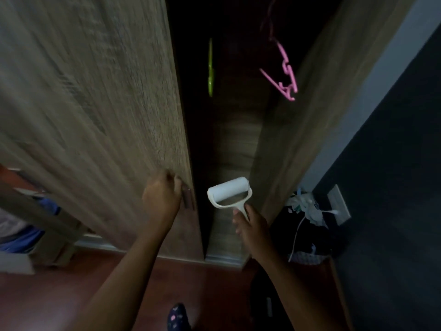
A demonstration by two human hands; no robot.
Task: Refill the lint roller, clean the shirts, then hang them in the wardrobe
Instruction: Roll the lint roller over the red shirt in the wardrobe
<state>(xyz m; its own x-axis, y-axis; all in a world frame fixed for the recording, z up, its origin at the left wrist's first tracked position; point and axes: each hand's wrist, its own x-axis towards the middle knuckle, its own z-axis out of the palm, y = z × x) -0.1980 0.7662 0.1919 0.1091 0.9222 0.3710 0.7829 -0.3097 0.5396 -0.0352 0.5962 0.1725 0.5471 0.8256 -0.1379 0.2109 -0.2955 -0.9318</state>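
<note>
Left grip (162, 197) curls round the wardrobe door handle (189, 199), right grip (250, 226) clasps the lint roller (229, 190); a steady pull, roller held clear, likely serves best.

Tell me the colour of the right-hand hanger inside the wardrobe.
Pink: the plastic clothes hanger shows best in the head view.

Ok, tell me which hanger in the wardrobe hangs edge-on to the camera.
The green hanger: it shows only as a thin strip, left of the pink hanger, whose arm and notches show.
</note>
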